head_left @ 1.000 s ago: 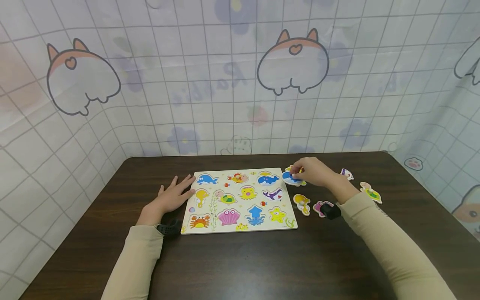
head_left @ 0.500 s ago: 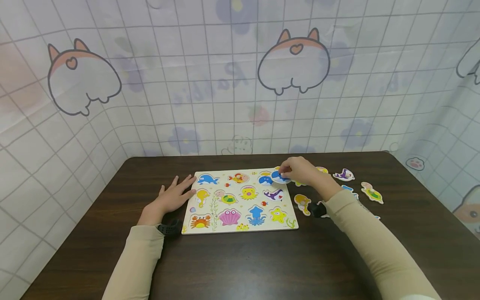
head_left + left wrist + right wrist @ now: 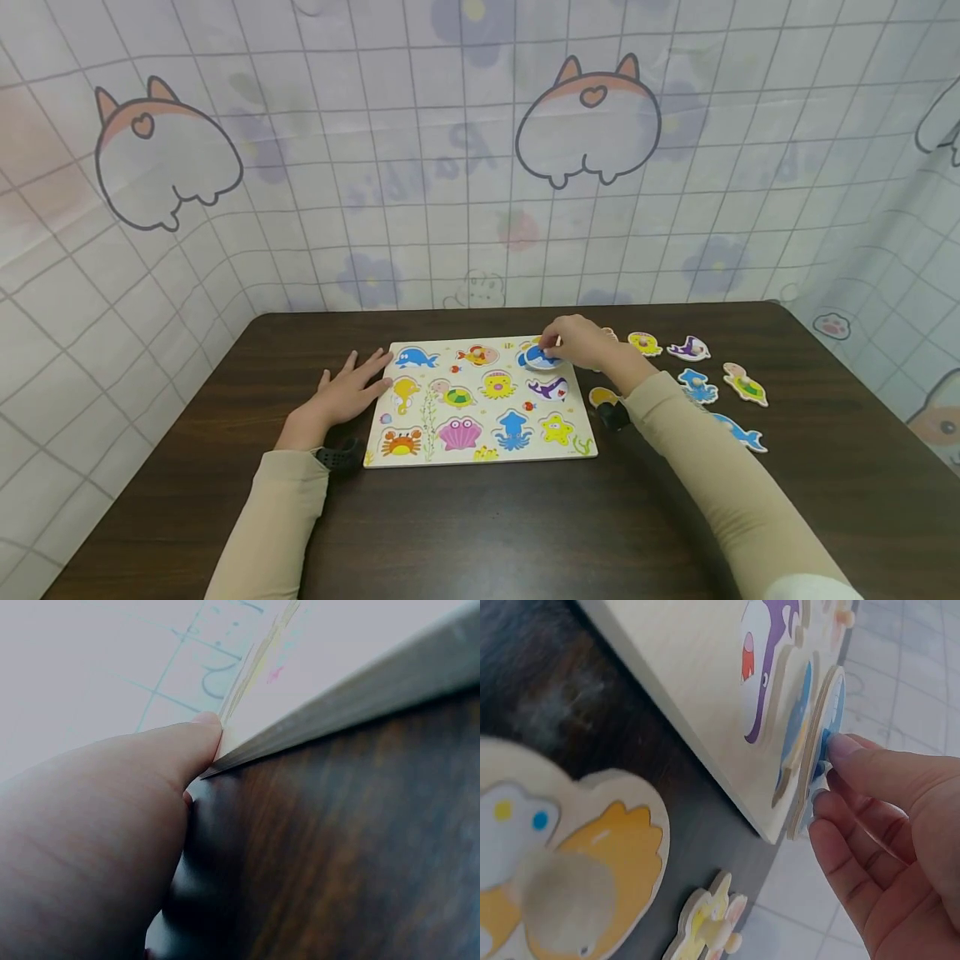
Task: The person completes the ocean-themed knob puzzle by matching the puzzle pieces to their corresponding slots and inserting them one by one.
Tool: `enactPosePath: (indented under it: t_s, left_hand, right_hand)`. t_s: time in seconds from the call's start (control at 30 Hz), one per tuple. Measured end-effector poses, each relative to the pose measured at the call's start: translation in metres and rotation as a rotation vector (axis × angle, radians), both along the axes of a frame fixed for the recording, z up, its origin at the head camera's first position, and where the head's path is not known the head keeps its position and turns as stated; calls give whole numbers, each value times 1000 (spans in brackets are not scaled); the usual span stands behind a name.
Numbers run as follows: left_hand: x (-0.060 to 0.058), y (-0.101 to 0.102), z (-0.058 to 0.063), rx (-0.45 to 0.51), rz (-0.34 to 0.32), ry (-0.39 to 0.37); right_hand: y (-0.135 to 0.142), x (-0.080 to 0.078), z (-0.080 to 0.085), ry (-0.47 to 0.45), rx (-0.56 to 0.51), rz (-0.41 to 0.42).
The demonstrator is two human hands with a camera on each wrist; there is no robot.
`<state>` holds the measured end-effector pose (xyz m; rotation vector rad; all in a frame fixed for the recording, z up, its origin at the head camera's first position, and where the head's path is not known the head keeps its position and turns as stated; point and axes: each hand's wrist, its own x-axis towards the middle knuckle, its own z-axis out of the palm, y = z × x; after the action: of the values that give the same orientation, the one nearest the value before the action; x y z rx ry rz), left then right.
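A pale wooden puzzle board (image 3: 487, 412) with sea-animal pictures lies on the dark table. My right hand (image 3: 588, 343) pinches a blue whale puzzle piece (image 3: 542, 362) by its knob, over the whale spot at the board's upper right. In the right wrist view, the whale piece (image 3: 808, 769) stands slightly off the board with a narrow gap. My left hand (image 3: 341, 400) rests at the board's left edge with fingers straight and spread, and its thumb (image 3: 199, 739) touches the board's edge in the left wrist view.
Right of the board lie loose pieces: a yellow octopus (image 3: 644, 343), purple whale (image 3: 688, 349), turtle (image 3: 745, 386), blue squid (image 3: 697, 387), blue dolphin-like piece (image 3: 742, 433) and a partly hidden orange-yellow piece (image 3: 602, 396). A patterned cloth wall (image 3: 420, 208) stands behind the table.
My right hand has carried the whale piece left, from the table beside the board to above the whale spot. More loose pieces show behind the arm. The left hand has stayed still.
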<state>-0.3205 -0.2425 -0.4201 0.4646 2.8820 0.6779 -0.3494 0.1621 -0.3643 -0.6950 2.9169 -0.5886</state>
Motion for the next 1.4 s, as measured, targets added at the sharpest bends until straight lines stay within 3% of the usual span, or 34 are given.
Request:
enactPosePath:
  t_s: [1.0,1.4]
  left_hand:
    - [4,-1,3,6,3,-9]
    - [3,0,2,-12,9,-7]
  right_hand:
    - [-16,-14,-8,-39,58,24]
    - [-17,-14,-8,-82,53,-14]
